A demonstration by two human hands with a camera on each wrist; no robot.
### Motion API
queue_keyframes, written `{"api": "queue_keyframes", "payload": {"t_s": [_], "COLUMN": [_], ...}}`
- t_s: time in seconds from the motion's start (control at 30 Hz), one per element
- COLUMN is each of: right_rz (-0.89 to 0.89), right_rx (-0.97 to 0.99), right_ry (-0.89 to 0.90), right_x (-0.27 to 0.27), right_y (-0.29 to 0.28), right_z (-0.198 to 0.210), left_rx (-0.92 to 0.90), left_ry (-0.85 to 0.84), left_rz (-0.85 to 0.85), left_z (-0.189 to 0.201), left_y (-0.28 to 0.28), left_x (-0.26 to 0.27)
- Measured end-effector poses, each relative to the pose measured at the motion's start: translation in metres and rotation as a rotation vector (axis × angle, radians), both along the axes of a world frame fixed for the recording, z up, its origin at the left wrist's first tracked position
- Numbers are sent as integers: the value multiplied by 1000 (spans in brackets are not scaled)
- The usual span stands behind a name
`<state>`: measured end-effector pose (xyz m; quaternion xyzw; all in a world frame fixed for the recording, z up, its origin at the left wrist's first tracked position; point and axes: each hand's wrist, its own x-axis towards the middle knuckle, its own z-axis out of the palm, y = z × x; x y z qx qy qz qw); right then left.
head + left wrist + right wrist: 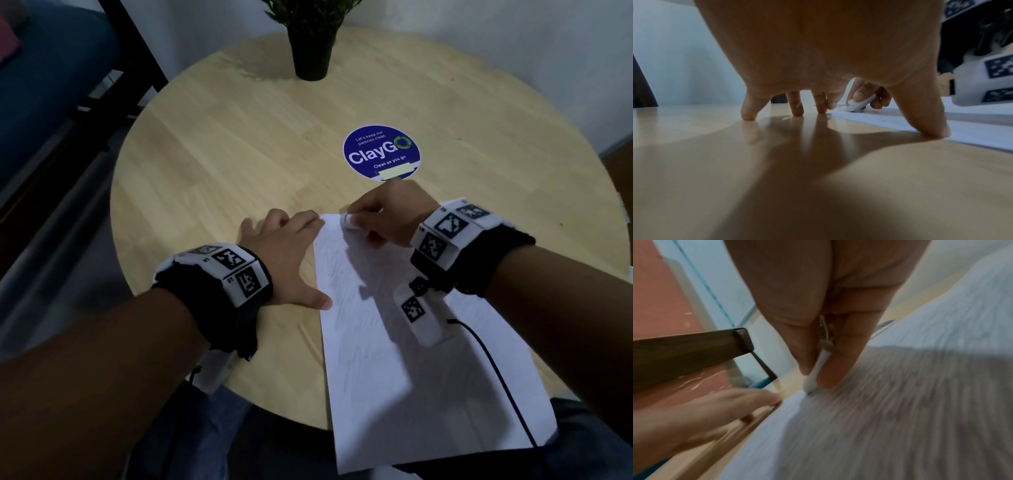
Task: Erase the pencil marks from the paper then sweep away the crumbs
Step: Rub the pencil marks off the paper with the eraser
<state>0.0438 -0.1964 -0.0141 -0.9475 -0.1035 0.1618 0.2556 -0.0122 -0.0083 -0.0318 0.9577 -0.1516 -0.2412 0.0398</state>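
Presently, item one, nearest me: the paper [411,359], a white sheet lying flat on the round wooden tabletop [212,164], its near edge overhanging the rim toward my lap. Faint grey pencil marks [346,284] show as hatching down its left portion; I judge most of them not yet erased, though blur and shadow keep me from telling how much is clean. Item two: my left hand [287,253], fingers spread and straight, thumb tip pressing the paper's left edge, the other fingertips [797,112] planted on bare wood just beside the sheet; it holds nothing and serves as an anchor. Item three: my right hand [387,216], grip closed in a pinch on a small white eraser [350,221], thumb and forefinger on either side. The eraser tip touches the paper at its far left corner, just beside my left forefinger. Item four: crumbs. None can be made out in any view; too small or too blurred to say. Item five, farther off: a round blue sticker [381,152] on the wood, well apart from the sheet. Item six, farthest: a dark potted plant [311,44] at the far rim. Status, by my estimate: erasing under way at the top corner, the body of the marks outstanding, sweeping not yet begun.
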Motion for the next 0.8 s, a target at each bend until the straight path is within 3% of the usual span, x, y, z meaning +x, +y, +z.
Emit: {"api": "queue_keyframes", "payload": {"t_s": [0.1, 0.2, 0.37, 0.67, 0.8], "right_rz": [-66, 5, -57, -11, -105], "right_rx": [2, 71, 41, 59, 34], "right_ry": [-16, 4, -95, -41, -102], "right_x": [5, -3, -2, -3, 2], "right_y": [-3, 8, 8, 10, 5], "right_z": [2, -5, -12, -11, -12], "left_rx": [11, 32, 55, 59, 64], "left_ry": [3, 5, 27, 36, 40], "left_rz": [-4, -9, -12, -10, -7], "left_z": [1, 2, 3, 2, 2], "left_y": [-1, -1, -4, -4, -5], "left_x": [2, 3, 7, 8, 8]}}
